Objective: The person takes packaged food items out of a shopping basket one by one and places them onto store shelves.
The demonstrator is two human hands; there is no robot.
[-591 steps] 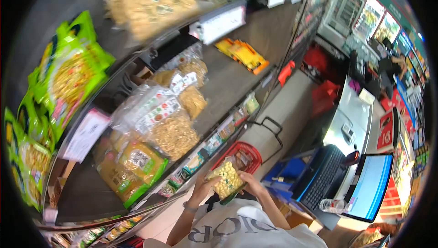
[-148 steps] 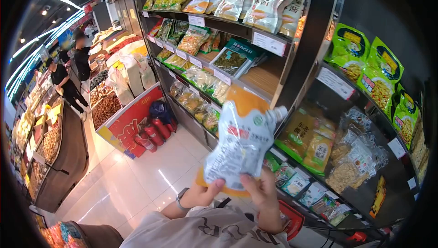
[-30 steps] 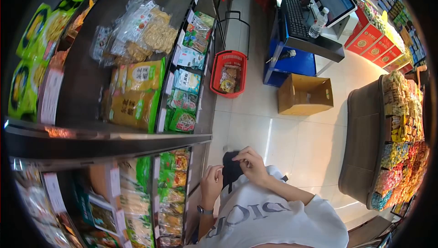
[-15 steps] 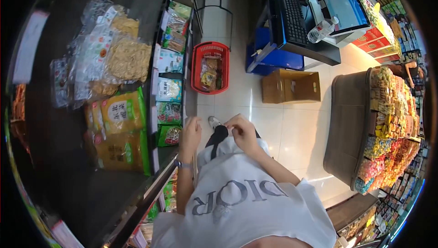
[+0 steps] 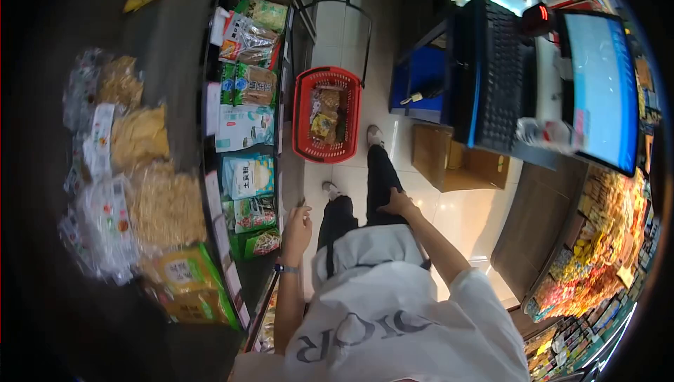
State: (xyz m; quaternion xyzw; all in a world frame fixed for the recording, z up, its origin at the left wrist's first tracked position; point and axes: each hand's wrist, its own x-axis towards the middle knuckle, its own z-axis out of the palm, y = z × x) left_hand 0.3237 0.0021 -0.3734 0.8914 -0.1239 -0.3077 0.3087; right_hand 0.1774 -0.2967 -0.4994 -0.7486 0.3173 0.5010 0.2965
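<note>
My left hand (image 5: 296, 230), with a watch (image 5: 286, 269) on its wrist, is raised beside the shelf edge, fingers curled in. What it holds, if anything, is too small to make out. Close to it on the shelf are green food packets (image 5: 257, 243) and a blue-and-white pouch (image 5: 248, 177). My right hand (image 5: 399, 203) hangs at my right thigh, thumb and fingers apart, with nothing seen in it. Ahead of my feet, a red shopping basket (image 5: 300, 119) with several packaged foods inside stands on the floor, its long handle tilted up. Neither hand touches it.
Left, an upper shelf holds bagged dried goods (image 5: 168, 203). At right is a counter with a keyboard (image 5: 495, 76), monitor (image 5: 602, 87) and clear bottle (image 5: 539, 133). Below it sit a cardboard box (image 5: 449, 164) and a blue bin (image 5: 423, 73). A snack display (image 5: 597, 241) stands further right.
I have stepped forward, so basket and counter appear nearer. My right hand has swung from in front of my waist out to my right thigh. The left hand stays raised near the shelf.
</note>
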